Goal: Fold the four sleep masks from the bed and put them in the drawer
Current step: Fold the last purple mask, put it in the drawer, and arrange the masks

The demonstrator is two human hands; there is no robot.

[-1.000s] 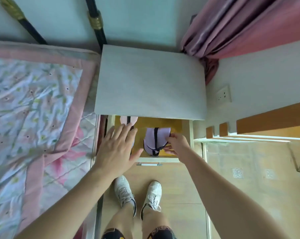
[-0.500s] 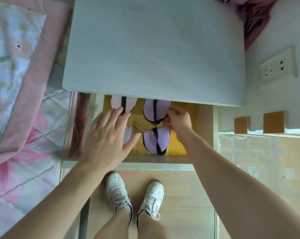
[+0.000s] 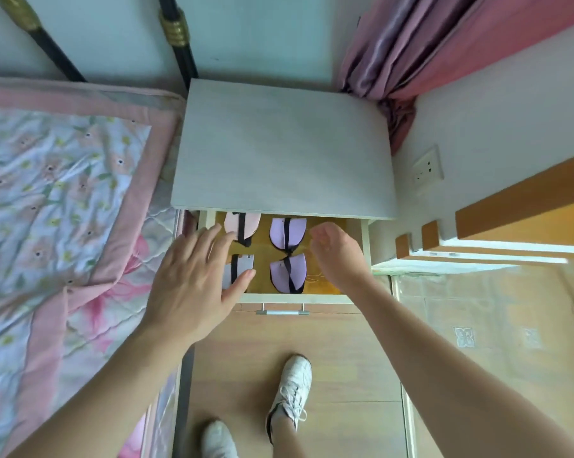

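Note:
The nightstand drawer (image 3: 365, 241) stands pulled out, its yellow-brown floor showing. Folded sleep masks with black straps lie inside: a pink one (image 3: 242, 224) at back left, a lilac one (image 3: 287, 231) at back right, a lilac one (image 3: 289, 274) at front right and a pale one (image 3: 241, 266) at front left, partly covered by my left hand. My left hand (image 3: 193, 279) hovers flat with fingers spread over the drawer's left side. My right hand (image 3: 337, 252) is above the right side, fingers loosely curled, holding nothing.
The grey nightstand top (image 3: 282, 150) overhangs the back of the drawer. A metal handle (image 3: 282, 312) sits on the drawer front. The bed with a floral pink quilt (image 3: 57, 209) is on the left. A pink curtain (image 3: 411, 51) hangs at back right. My white shoes (image 3: 290, 391) stand on the wooden floor.
My right hand has let go of the lilac masks and lifted to the right. The camera pulled back and up. My left hand stays spread over the drawer's left side.

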